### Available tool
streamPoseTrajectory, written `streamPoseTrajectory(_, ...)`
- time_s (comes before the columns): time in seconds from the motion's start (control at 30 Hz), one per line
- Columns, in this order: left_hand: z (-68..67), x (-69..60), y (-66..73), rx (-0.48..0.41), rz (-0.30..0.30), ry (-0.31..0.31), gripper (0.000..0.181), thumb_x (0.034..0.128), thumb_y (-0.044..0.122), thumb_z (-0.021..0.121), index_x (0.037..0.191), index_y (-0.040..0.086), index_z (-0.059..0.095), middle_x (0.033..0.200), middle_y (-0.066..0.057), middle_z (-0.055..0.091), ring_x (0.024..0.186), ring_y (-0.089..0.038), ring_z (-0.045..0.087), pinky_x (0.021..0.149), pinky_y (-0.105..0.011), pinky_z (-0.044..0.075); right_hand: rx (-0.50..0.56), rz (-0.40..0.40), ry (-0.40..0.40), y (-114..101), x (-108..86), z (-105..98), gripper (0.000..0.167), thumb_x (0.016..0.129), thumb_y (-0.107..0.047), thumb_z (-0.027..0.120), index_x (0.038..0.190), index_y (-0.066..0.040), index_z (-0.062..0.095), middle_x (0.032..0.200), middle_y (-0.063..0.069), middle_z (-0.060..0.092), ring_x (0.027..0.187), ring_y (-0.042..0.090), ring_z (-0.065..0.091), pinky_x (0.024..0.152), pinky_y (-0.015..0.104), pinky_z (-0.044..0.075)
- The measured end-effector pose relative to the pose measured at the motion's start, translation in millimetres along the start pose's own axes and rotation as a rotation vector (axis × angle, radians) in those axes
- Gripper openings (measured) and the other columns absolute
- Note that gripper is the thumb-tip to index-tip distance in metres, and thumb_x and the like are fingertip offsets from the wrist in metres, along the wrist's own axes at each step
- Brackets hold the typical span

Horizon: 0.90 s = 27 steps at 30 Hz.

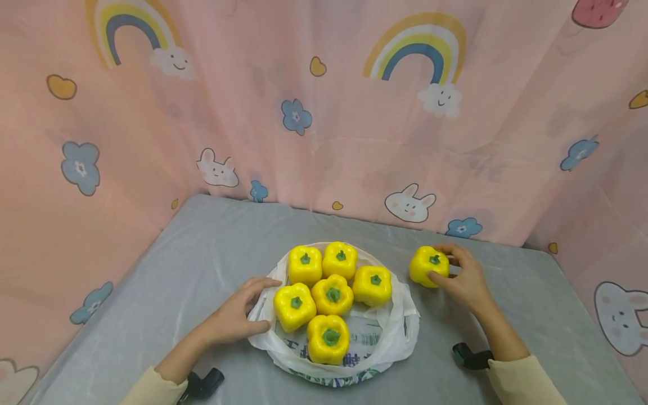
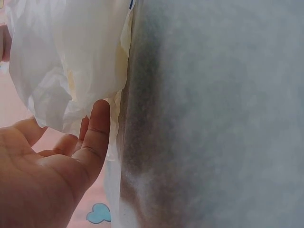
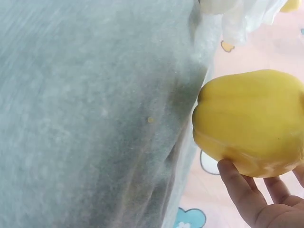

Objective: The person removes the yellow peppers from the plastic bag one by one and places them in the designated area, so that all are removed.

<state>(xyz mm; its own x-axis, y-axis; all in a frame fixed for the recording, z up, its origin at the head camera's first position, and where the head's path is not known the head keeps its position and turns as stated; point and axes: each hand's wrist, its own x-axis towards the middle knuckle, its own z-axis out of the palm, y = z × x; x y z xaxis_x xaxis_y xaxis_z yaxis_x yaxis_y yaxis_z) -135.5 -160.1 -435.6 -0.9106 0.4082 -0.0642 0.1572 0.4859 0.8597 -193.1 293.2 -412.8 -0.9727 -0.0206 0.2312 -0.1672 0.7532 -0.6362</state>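
Observation:
A white plastic bag (image 1: pixel 405 337) lies spread open in a round shape with several yellow bell peppers (image 1: pixel 329 339) inside, green stems up. My left hand (image 1: pixel 230 318) touches the bag's left rim with fingers and thumb spread; in the left wrist view the hand (image 2: pixel 52 166) lies against the white plastic (image 2: pixel 71 61). To the right of the bag, my right hand (image 1: pixel 466 281) holds one more yellow pepper (image 1: pixel 422 266) between thumb and fingers. The right wrist view shows that pepper (image 3: pixel 251 121) large, with the fingertips of the hand (image 3: pixel 266 204) against its side.
A grey cloth (image 1: pixel 202 242) covers the table. Pink curtain (image 1: pixel 334 163) with rainbows and rabbits hangs behind and at both sides. Black devices (image 1: pixel 205 384) are strapped at both wrists, beside the cream sleeves (image 1: pixel 526 382).

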Motion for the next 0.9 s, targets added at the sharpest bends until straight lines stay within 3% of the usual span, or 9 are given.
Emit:
streamPoseTrajectory(0.27,0.2,-0.6,1.7,-0.011,-0.004,-0.002,0.066,0.0754,0.017,0.072,0.137,0.020,0.048,0.141,-0.009,0.041,0.134,-0.034,0.040,0.108,-0.056,0.038,-0.015,0.017,-0.022,4.8,2.1,2.0,0.056,0.081,-0.015,0.072,0.130,0.001,0.051,0.129,0.026,0.047,0.110,0.044,0.048,0.087,0.060,0.051)
streamPoseTrajectory(0.5,0.3,-0.6,0.6,-0.011,0.025,-0.011,0.067,0.0763,0.016,0.071,0.138,0.016,0.047,0.141,-0.012,0.040,0.127,-0.032,0.045,0.095,-0.038,0.049,-0.002,0.029,-0.025,5.2,0.5,3.2,0.055,0.082,-0.014,0.070,0.130,0.002,0.050,0.131,0.026,0.046,0.113,0.046,0.047,0.092,0.065,0.045)
streamPoseTrajectory(0.77,0.5,-0.6,-0.8,-0.011,0.033,-0.009,0.067,0.0764,0.017,0.071,0.138,0.017,0.046,0.141,-0.012,0.040,0.129,-0.034,0.044,0.099,-0.043,0.046,-0.002,0.047,-0.041,4.2,1.0,3.2,0.054,0.085,-0.019,0.069,0.132,0.000,0.049,0.133,0.026,0.044,0.114,0.048,0.047,0.090,0.063,0.048)
streamPoseTrajectory(0.9,0.3,-0.6,-0.8,-0.010,0.038,-0.007,0.067,0.0761,0.017,0.071,0.138,0.016,0.047,0.140,-0.012,0.041,0.130,-0.034,0.043,0.099,-0.043,0.045,0.007,0.019,-0.024,5.9,0.8,4.3,0.054,0.085,-0.018,0.069,0.132,0.000,0.050,0.132,0.026,0.045,0.113,0.046,0.049,0.087,0.061,0.051)
